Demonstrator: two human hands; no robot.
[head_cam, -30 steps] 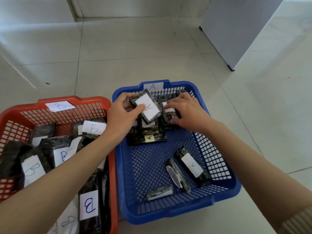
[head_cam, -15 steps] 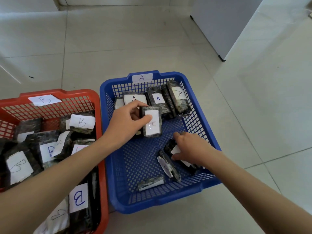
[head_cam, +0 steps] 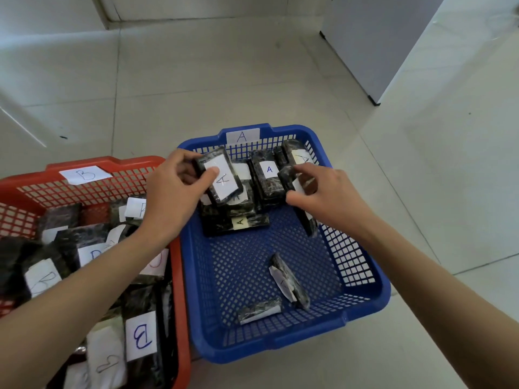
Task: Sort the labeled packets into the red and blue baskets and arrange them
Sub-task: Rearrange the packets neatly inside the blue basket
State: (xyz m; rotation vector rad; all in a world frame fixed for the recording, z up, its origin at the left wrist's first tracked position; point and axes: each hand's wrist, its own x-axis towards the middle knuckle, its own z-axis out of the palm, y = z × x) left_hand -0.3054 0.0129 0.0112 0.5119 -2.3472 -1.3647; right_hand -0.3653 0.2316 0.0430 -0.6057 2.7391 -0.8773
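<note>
Tiled floor (head_cam: 224, 80). A-labelled packet (head_cam: 222, 178) sits above far end of blue basket (head_cam: 280, 346), pinched by left grip (head_cam: 174, 192). Right grip (head_cam: 325, 197) clasps 2nd packet (head_cam: 309, 224) beside stacked A pkts (head_cam: 268, 178). Red basket (head_cam: 106, 161), adjacent left, holds B pkts (head_cam: 140, 335).

Bare left hand (head_cam: 171, 192), bare right hand (head_cam: 328, 197), bare forearms (head_cam: 84, 279)

Red basket (head_cam: 112, 164), blue basket (head_cam: 365, 290), black marbled packets (head_cam: 266, 178) with white labels (head_cam: 269, 169).
</note>
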